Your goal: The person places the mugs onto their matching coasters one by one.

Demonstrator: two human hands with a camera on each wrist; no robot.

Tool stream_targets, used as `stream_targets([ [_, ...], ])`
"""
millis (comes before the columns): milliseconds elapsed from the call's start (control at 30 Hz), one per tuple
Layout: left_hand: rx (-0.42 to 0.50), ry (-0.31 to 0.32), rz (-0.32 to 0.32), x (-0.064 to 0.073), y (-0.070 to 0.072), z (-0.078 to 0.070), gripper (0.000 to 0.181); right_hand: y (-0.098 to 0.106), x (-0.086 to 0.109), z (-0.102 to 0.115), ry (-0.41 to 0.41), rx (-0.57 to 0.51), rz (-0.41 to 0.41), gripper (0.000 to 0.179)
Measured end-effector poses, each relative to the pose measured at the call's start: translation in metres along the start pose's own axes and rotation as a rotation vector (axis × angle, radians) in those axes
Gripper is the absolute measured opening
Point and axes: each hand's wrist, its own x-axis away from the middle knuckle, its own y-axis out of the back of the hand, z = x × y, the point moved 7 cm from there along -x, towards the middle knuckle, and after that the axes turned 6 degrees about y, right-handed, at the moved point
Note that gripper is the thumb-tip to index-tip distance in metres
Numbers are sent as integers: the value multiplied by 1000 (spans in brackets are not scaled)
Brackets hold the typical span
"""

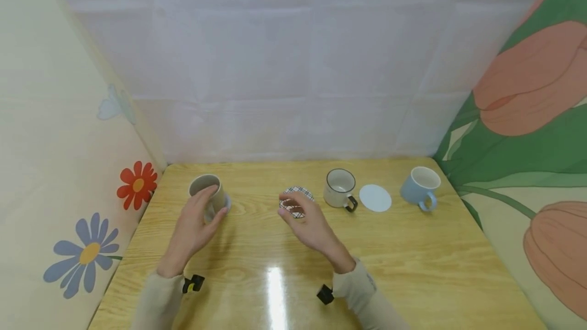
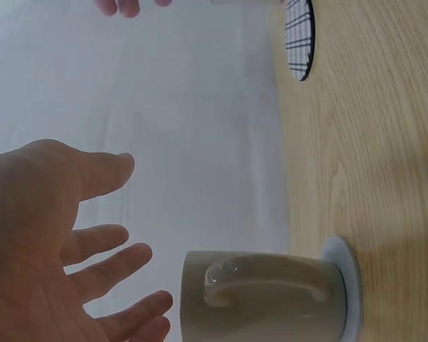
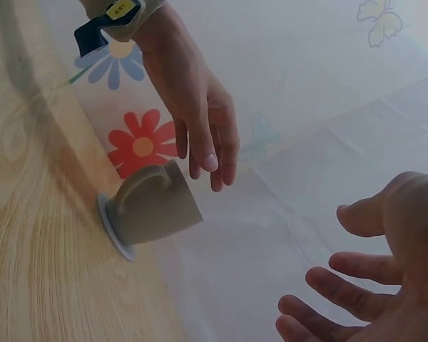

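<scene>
A grey-beige mug (image 1: 219,199) stands upright on a pale round coaster (image 2: 352,288) at the table's left. My left hand (image 1: 196,224) hovers by the mug's rim, its fingers apart and relaxed; in the left wrist view a gap shows between fingertips and mug. The mug's handle (image 2: 267,274) faces the front of the table. Over a round plaid coaster (image 1: 300,190) is my right hand (image 1: 315,228), which partly hides it in the head view. Its fingers are loosely spread and hold nothing, as the right wrist view shows.
Right of the plaid coaster stands a cream mug (image 1: 337,195) with a dark rim and black handle. Beside it lies a white round coaster (image 1: 375,198), then a light blue mug (image 1: 415,190). White sheeting (image 1: 293,90) rises behind the wooden table (image 1: 435,269); flowered panels flank it.
</scene>
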Motion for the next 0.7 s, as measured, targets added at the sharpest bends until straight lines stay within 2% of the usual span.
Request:
stream_targets([
  [233,10,-15,13,-6,-10,-7,61,14,4,-3,-11,5,-36,32],
  [500,49,1,57,-11,-21,-13,61,26,9,-10,-30,19,-60,34],
  [700,49,24,95,-11,-32,-12,62,30,10,-12,-3,30,-62,35],
])
